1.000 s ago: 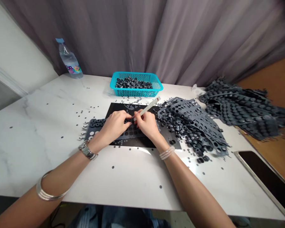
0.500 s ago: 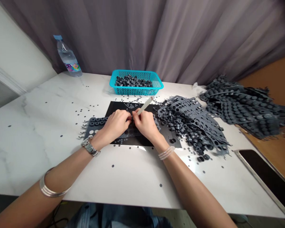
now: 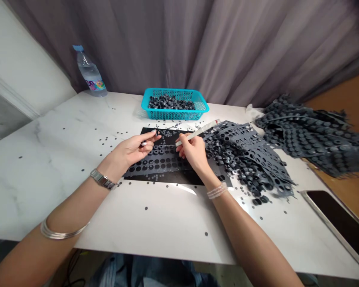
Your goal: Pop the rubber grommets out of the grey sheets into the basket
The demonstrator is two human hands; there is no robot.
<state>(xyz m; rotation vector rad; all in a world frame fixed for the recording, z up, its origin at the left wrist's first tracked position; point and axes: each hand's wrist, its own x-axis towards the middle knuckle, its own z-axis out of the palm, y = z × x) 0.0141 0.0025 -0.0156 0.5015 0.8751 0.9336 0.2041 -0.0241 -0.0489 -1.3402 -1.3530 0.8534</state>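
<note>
My right hand is closed around a slim whitish stick-like tool, which slants up to the right. Below that hand lies a dark grey rubber sheet with rows of round pieces, some ring-shaped. My left hand is raised over the sheet's left part, its thumb and forefinger pinched together; whatever is between them is too small to make out. Under the sheet is a glossy black board, dotted with small grey discs.
A turquoise basket of small dark rings stands behind the board. To the right are loose black rings, a punched-out sheet, more sheets and a phone. A water bottle stands back left.
My left hand has lifted off the sheet and moved left, baring its rows. The sheet has shifted right. The tool in my right hand now leans further right.
</note>
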